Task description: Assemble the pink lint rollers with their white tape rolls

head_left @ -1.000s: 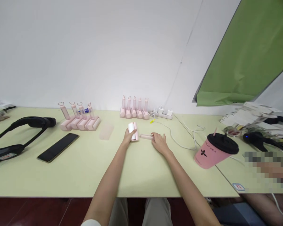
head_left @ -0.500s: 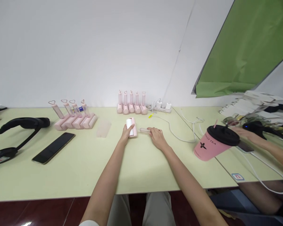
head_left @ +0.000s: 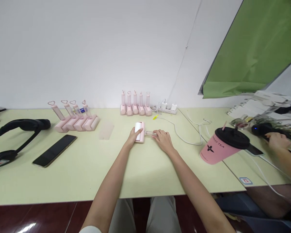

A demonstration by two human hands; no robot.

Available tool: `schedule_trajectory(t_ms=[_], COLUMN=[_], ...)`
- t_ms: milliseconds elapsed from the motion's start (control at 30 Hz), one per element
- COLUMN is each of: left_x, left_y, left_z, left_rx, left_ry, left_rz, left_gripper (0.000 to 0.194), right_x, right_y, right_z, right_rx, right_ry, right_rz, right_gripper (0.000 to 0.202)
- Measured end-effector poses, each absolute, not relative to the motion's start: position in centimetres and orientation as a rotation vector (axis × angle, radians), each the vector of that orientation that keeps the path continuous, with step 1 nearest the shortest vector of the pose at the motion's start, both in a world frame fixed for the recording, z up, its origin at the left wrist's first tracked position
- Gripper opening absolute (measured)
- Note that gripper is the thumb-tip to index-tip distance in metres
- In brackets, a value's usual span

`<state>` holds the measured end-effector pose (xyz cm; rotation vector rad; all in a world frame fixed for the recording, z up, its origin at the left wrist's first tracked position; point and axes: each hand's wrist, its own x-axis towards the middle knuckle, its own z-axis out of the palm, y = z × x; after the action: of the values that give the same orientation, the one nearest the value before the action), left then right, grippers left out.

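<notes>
A small pink lint roller (head_left: 142,133) with a white sheet roll lies just above the table, turned sideways. My left hand (head_left: 132,137) is closed around its roller head, thumb across the white roll. From the head's right side a clear handle (head_left: 149,133) points right. My right hand (head_left: 163,139) is closed on the handle's far end, its fingertips bent around it. Beyond my hands, several like lint rollers (head_left: 135,110) stand in a row by the wall. Another row of pink lint rollers (head_left: 79,123) stands to the left, with heart-shaped loops on top.
A clear plastic piece (head_left: 106,130) and a phone (head_left: 54,150) lie left. Further left is a black headset (head_left: 26,124). A pink cup (head_left: 215,149) stands right, near a white cable (head_left: 181,140) and power strip (head_left: 168,111). A co-worker's hand (head_left: 278,141) holds a black object.
My left hand has moved the roller head slightly right, up against the handle. My right hand has shifted a little right. The co-worker's hand has moved right onto a black object.
</notes>
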<state>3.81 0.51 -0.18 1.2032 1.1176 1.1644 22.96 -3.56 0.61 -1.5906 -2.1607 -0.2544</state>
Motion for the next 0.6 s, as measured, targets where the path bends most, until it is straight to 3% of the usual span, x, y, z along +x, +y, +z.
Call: schedule_trajectory(t_ms=[600], left_x=[4.6], left_y=[0.3], left_z=[-0.4], left_rx=[1.281], left_ry=[1.217], left_rz=[1.177], left_gripper=[0.056], right_x=[22.9], right_y=[-4.1], right_z=[1.5], right_rx=[-1.567], right_ry=[-2.212], right_rz=[-0.417], right_gripper=[0.035])
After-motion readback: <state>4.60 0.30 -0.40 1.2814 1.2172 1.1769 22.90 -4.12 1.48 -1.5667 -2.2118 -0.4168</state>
